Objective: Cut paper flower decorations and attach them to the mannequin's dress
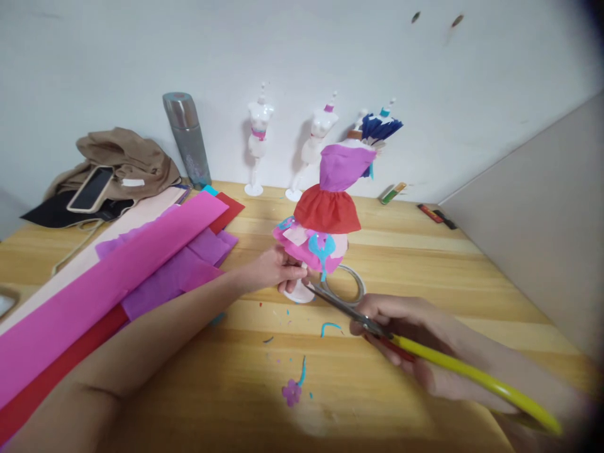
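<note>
A small doll mannequin wears a purple top [346,165], a red skirt [327,211] and a pink lower tier [306,248] with blue paper cut-outs [322,246]. My left hand [283,269] is closed around the stand below the skirt, just above its round white base [300,292]. In my right hand [401,327] are scissors [438,355] with yellow and red handles, gripped near the pivot. Their blades point left, and the tips lie close to the stand and my left fingers. Behind the blades a roll of tape [349,284] lies on the table.
Pink, purple and red paper sheets [141,264] cover the left side. A steel flask [189,138], brown cloth [127,157] and phone [91,189] sit behind them. White mannequins [257,132] stand along the wall. A purple flower [291,392] and blue scraps [330,326] lie in front.
</note>
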The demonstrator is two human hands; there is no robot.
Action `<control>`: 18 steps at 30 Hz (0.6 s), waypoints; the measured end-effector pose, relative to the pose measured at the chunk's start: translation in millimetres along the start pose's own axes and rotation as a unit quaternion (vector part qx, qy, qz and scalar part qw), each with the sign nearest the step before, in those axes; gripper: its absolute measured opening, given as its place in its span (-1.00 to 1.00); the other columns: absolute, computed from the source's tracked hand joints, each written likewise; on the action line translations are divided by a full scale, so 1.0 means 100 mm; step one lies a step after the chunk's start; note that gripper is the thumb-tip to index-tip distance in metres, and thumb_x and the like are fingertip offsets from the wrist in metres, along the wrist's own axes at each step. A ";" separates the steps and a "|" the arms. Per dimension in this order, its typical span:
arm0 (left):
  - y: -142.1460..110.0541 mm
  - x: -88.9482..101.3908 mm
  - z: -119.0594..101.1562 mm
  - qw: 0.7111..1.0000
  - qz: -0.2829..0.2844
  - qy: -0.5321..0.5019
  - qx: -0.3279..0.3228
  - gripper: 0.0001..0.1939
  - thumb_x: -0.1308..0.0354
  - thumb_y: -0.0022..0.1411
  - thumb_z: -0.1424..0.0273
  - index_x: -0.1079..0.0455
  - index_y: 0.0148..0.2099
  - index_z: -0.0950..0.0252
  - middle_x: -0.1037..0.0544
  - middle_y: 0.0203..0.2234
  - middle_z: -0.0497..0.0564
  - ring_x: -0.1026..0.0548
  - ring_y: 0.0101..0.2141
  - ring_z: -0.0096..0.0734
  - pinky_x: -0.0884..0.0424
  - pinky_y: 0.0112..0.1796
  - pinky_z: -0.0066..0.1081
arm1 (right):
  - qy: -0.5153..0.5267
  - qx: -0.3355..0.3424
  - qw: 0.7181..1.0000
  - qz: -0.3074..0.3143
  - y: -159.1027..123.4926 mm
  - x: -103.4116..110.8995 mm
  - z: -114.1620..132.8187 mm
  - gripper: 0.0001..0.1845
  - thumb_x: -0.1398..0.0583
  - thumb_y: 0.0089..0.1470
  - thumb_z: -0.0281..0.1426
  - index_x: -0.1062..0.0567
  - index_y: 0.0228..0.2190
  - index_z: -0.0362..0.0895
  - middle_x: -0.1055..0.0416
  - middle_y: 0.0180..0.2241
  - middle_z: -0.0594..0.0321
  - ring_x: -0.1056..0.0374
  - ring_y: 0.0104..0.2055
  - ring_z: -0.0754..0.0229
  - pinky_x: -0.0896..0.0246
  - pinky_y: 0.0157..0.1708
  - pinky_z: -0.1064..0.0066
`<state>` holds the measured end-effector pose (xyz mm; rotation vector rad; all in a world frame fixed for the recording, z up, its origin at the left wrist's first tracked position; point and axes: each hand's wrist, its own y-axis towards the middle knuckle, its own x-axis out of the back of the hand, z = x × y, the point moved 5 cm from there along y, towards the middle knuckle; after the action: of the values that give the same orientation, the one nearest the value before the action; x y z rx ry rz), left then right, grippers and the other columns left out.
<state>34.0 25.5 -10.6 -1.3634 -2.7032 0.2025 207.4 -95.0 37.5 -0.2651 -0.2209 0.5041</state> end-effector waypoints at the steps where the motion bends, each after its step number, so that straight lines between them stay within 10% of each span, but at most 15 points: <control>1: 0.00 0.00 0.00 1.000 0.001 -0.002 -0.002 -0.84 -0.14 0.22 0.48 -0.41 -0.43 0.37 -0.38 -0.70 -0.14 -0.30 -0.67 -0.64 -0.23 -0.58 -0.59 | -0.038 0.019 0.999 0.008 -0.01 -0.01 0.02 -0.65 -0.37 0.00 -0.13 -0.56 -0.22 -0.04 -0.33 -0.44 0.30 -0.22 -0.49 0.29 -0.26 -0.52 0.48; 18: 0.01 0.07 0.01 0.995 -0.061 -0.063 -0.037 -0.74 -0.26 0.18 0.37 -0.36 -0.50 0.36 -0.45 -0.63 -0.10 -0.34 -0.64 -0.66 -0.24 -0.58 -0.60 | -0.160 0.087 0.983 0.014 -0.03 0.01 -0.04 -0.53 -0.39 -0.05 -0.04 -0.53 -0.17 -0.02 -0.39 -0.36 0.24 -0.22 -0.44 0.22 -0.30 -0.43 0.39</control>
<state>30.3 31.7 -11.3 -1.2383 -2.9146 0.1836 210.7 -97.4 34.7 -0.0147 -0.4846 0.5899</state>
